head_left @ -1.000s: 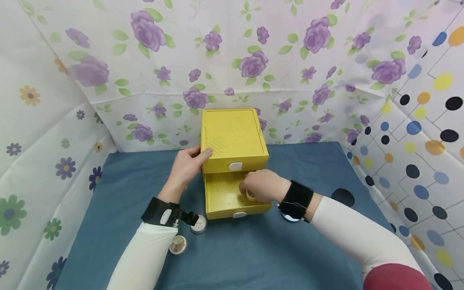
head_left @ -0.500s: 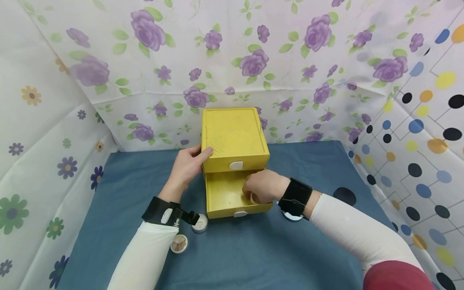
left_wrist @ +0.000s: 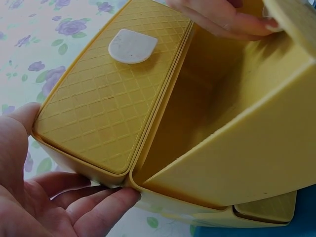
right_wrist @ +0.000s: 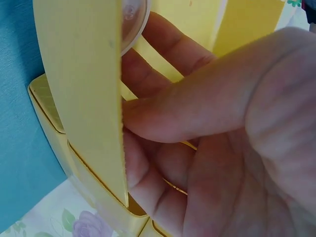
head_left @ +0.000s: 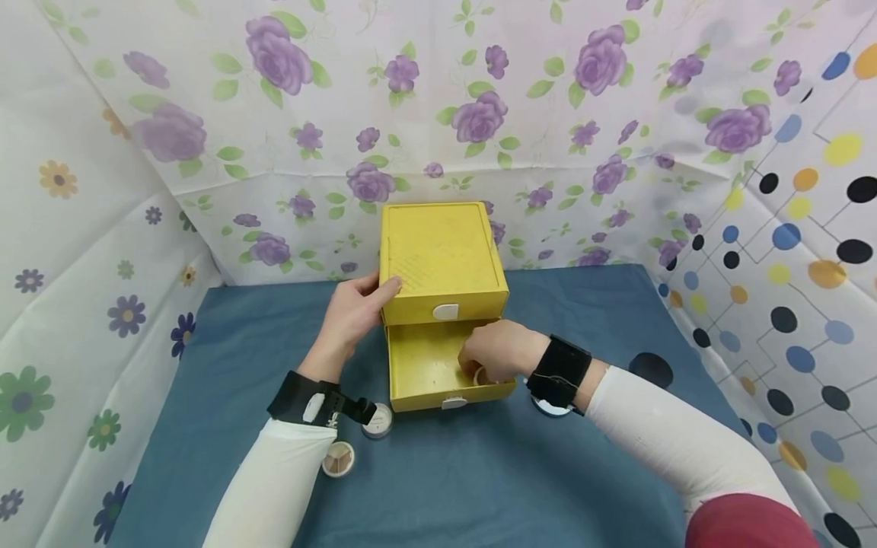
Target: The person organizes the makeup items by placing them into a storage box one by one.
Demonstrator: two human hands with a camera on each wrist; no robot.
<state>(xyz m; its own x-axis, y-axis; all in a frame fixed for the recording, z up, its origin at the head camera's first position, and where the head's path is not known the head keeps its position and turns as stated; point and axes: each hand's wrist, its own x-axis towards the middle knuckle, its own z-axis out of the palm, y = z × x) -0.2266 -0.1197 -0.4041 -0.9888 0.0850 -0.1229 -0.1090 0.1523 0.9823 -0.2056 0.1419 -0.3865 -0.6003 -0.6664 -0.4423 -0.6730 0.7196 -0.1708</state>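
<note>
The desk [head_left: 479, 472] was covered in blue cloth and hemmed in by floral and dotted sheets on three sides. A yellow two-drawer box [head_left: 441, 255] stood toward the 12 o'clock end of the desk, its lower drawer [head_left: 421, 365] pulled out toward the person, the upper drawer shut.

The left hand [head_left: 352, 316] lay against the box's 9 o'clock side, thumb up on the top edge and fingers loosely spread, bracing rather than gripping. The right hand [head_left: 496, 350] was inside the open drawer at its 3 o'clock side, fingers curled round a small round white jar [head_left: 482, 374], mostly hidden by the hand. Whether the jar touched the drawer floor could not be told.

In my judgement, the step would go best with the left hand holding the box steady while the right sets the jar flat, clear of the drawer's front wall, and only then lets go.

Count: one box, two drawers, two white pull tabs; one jar in hand; two round jars [head_left: 376, 421] on the desk at 7 o'clock of the box; one round item [head_left: 548, 409], partly hidden under the right wrist.
</note>
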